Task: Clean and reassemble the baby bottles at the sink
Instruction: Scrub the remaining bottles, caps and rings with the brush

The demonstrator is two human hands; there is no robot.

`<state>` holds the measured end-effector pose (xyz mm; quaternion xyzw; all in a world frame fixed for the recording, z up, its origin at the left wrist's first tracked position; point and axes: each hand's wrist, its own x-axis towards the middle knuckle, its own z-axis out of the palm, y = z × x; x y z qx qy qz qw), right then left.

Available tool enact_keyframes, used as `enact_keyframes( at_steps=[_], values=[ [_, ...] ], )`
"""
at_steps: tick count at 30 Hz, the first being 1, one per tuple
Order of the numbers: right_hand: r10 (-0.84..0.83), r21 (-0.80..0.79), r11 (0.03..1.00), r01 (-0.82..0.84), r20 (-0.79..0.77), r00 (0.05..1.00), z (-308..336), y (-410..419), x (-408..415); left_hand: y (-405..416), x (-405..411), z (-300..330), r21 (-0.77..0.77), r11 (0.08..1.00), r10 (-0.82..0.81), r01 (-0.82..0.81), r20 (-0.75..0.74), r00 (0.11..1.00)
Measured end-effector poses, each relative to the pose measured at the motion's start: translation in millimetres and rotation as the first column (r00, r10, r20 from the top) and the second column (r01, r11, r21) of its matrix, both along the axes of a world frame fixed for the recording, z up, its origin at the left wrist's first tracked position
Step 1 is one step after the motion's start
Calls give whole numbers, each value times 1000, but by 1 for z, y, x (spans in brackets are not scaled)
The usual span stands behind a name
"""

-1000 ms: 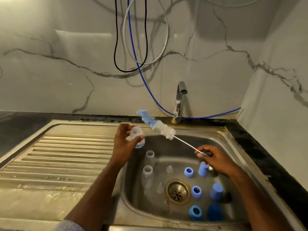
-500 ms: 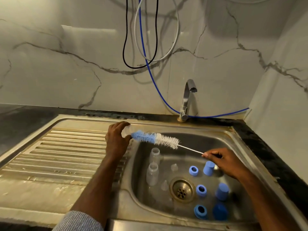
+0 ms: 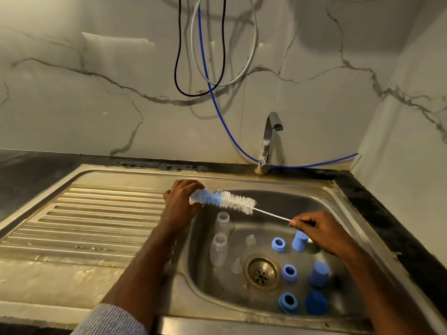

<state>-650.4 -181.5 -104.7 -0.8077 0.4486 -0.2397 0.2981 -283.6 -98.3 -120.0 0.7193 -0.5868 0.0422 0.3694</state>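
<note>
Scene: a person stands at a steel sink [image 3: 338, 197], scrubbing baby-bottle parts above the basin.
Left hand [image 3: 180, 205]: curled around a small clear bottle [image 3: 196, 199], held on its side over the sink's left edge, mouth toward the basin.
Right hand [image 3: 321, 232]: fingertips pinch the thin wire handle of the brush [image 3: 232, 202], over the right half of the sink.
Brush: its blue tip sits inside the bottle mouth; the white bristles are outside it.
In the sink: two clear bottles [image 3: 219, 240] stand upright at the left, left of the drain [image 3: 260, 274]; two clear teats [image 3: 250, 240] lie near them; three blue rings [image 3: 278, 244] and three blue caps [image 3: 300, 240] sit right of the drain.
Behind the sink: a tap [image 3: 268, 141], with no water running that I can see, and cables [image 3: 208, 76] hanging down the wall.
Stage: likely early in the job, since most parts are apart in the sink.
Risk: the handle is thin and held only at its end, so a firm push may bend it or make the wet bottle slip into the basin.
Risk: a teat could settle on the drain if water runs.
</note>
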Motion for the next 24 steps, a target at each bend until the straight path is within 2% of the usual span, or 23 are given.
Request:
enact_keyframes(
  at_steps=[6,11,13,15,18,21,24],
  values=[
    [18,1,1000,-18,49,999,0,3,6,0,-18,1,46,989,-139,139,6,990],
    [-23,25,999,19,157,987,2,3,2,11,1,6,-17,984,-177,177,-215,960],
    [-42,45,998,33,194,980,2,1,0,15,9,7,-77,965,-261,250,-345,902],
    [-52,64,997,40,202,978,1,0,-2,19,9,8,-151,929,-367,338,-490,791],
    [-71,81,995,55,221,973,0,0,-4,22,6,12,-233,905,-419,356,-633,651],
    [-119,78,992,100,292,949,2,-2,-11,26,8,16,-299,907,-420,298,-705,572],
    [-99,96,992,76,253,962,1,0,-7,27,7,15,-277,921,-385,273,-751,537]
  ],
)
